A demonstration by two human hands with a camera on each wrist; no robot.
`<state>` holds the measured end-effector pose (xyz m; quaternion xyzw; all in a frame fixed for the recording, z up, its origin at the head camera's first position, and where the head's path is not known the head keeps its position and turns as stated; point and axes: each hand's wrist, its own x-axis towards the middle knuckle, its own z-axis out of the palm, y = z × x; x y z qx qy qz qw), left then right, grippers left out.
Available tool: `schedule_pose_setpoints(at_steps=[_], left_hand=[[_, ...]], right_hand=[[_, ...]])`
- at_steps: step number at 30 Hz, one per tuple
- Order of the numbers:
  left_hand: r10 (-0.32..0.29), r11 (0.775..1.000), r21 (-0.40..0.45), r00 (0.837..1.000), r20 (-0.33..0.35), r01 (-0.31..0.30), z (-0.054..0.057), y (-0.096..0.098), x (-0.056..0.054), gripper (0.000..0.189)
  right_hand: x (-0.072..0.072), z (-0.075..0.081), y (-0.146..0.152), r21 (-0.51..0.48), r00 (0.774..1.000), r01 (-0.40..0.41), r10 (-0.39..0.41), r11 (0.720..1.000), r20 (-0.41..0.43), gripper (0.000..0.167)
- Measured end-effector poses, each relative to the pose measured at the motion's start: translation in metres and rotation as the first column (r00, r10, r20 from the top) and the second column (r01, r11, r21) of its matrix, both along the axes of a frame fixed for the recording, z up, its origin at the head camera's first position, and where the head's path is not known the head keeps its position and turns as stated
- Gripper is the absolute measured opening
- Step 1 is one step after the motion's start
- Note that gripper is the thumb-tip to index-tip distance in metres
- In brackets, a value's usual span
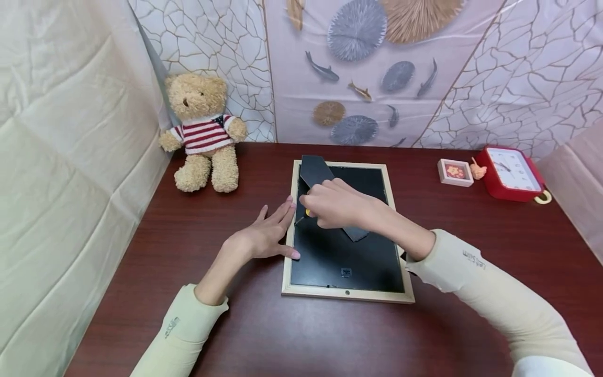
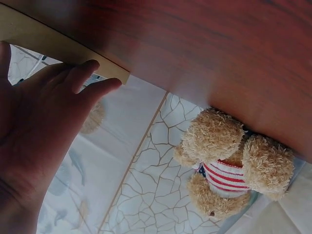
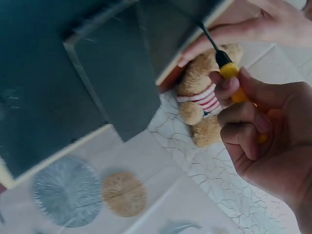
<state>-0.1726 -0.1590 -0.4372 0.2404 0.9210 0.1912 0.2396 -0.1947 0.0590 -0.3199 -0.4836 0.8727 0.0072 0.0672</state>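
A picture frame (image 1: 347,294) with a pale wooden border lies back side up on the table, its black backing board (image 1: 348,256) showing. A black stand leg (image 1: 314,170) crosses the backing at a slant. My right hand (image 1: 336,204) grips a yellow-handled screwdriver (image 3: 229,70). The tool's thin shaft slants down to the backing's left edge, where the tip meets the inner side of the wooden border. My left hand (image 1: 264,233) rests along the frame's left side, fingers spread, with fingertips and thumb on the border. In the left wrist view, the frame's wooden edge (image 2: 63,46) runs behind the fingers.
A teddy bear (image 1: 204,131) in a striped shirt sits at the back left against the wall cloth. At the back right stand a red clock (image 1: 511,173) and a small pink-and-white box (image 1: 455,173), with a little orange figure (image 1: 478,169) between them.
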Motion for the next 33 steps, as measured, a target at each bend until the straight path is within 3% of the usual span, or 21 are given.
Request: schedule_pose_setpoints(at_steps=[4, 8, 14, 20, 22, 25, 30, 33], left_hand=[[-0.003, 1.000, -0.007, 1.000, 0.011, 0.003, 0.002, 0.001, 0.000, 0.123], [-0.017, 1.000, -0.024, 1.000, 0.007, 0.017, 0.015, 0.004, 0.006, 0.117], [-0.027, 0.999, -0.041, 1.000, -0.012, 0.027, 0.004, 0.001, 0.000, 0.114], [-0.010, 1.000, -0.029, 1.000, 0.001, 0.011, 0.009, 0.004, 0.005, 0.107], [-0.013, 1.000, -0.011, 1.000, -0.004, 0.012, 0.001, 0.003, 0.002, 0.108], [-0.017, 1.000, -0.005, 1.000, -0.009, 0.017, -0.001, 0.003, 0.001, 0.109], [-0.027, 1.000, -0.007, 1.000, -0.006, 0.027, 0.005, 0.000, 0.002, 0.116], [-0.022, 0.999, 0.025, 1.000, 0.006, 0.022, 0.003, -0.002, 0.002, 0.120]], right_hand=[[-0.004, 0.008, -0.013, 0.079, 1.000, -0.013, 0.014, 0.997, -0.010, 0.011], [-0.007, 0.014, -0.029, 0.166, 1.000, -0.021, 0.024, 0.986, -0.019, 0.008], [-0.010, 0.027, -0.057, 0.291, 0.996, -0.077, 0.087, 0.954, -0.022, 0.012], [-0.012, 0.031, -0.072, 0.406, 0.998, -0.063, 0.066, 0.912, 0.007, 0.021], [-0.012, 0.031, -0.071, 0.413, 0.999, -0.051, 0.053, 0.909, 0.007, 0.021], [-0.010, 0.029, -0.066, 0.399, 1.000, -0.026, 0.028, 0.917, 0.000, 0.021], [-0.003, 0.035, -0.043, 0.332, 0.999, 0.034, -0.022, 0.943, -0.040, 0.023], [0.004, 0.042, -0.018, 0.240, 0.995, 0.085, -0.072, 0.967, -0.062, 0.026]])
